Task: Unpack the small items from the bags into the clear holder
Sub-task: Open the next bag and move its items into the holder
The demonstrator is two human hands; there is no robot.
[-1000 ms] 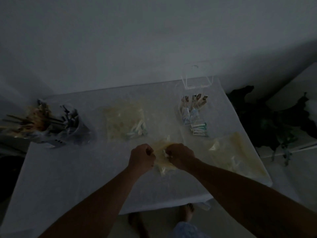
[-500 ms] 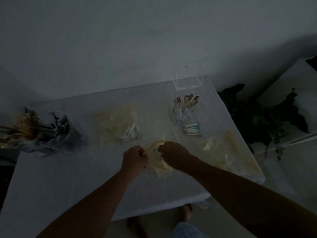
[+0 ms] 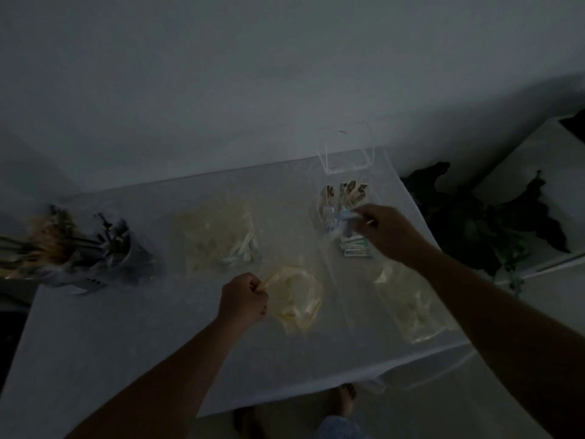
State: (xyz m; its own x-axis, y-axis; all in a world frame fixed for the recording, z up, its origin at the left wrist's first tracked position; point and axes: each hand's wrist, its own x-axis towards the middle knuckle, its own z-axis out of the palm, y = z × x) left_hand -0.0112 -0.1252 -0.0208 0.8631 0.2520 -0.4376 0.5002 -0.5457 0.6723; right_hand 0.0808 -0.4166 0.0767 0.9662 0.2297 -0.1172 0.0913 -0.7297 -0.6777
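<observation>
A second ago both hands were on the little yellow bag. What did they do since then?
The right hand let go of the yellowish bag and reached away to the clear holder, apparently carrying something small; blur hides what. The left hand kept pinching the bag's edge on the table. The two other bags and the cups of sticks stayed put.
</observation>
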